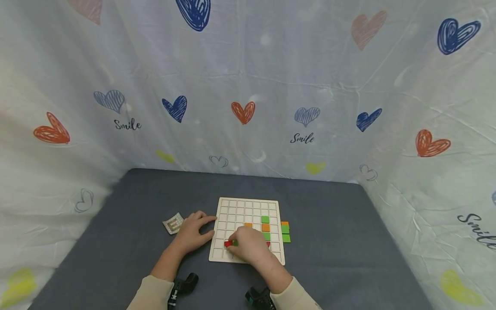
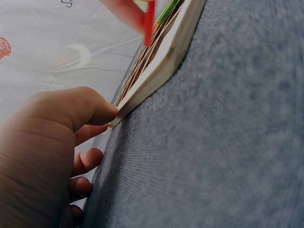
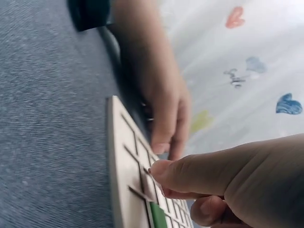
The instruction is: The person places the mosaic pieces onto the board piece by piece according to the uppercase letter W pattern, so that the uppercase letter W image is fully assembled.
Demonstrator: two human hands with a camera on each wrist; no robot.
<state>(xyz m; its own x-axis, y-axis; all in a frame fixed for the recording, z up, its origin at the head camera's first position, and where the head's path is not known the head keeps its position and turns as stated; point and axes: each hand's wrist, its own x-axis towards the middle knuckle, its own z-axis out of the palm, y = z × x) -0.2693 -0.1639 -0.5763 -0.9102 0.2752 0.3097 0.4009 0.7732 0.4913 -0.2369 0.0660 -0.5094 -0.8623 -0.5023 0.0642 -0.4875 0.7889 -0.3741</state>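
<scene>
A wooden grid board [image 1: 236, 211] lies on the dark cloth, with several green, orange and red tiles in its squares. Over its lower left part, my right hand [image 1: 249, 245] pinches a red tile [image 2: 149, 23] between thumb and fingertips; the left wrist view shows that tile standing on edge. A green tile [image 1: 235, 243] is next to those fingertips, and the hand hides part of the board. My left hand [image 1: 193, 232] touches the board's left edge with thumb and index finger, its fingers extended. Higher on the grid sit a green tile [image 1: 265, 219] and an orange tile [image 1: 265, 227].
Loose green tiles [image 1: 286, 238] and an orange tile [image 1: 285, 223] lie just off the board's right edge. A small patterned card [image 1: 172, 224] lies left of my left hand. Black wrist devices [image 1: 186, 284] sit under the forearms. A heart-printed curtain [image 1: 271, 86] surrounds the table.
</scene>
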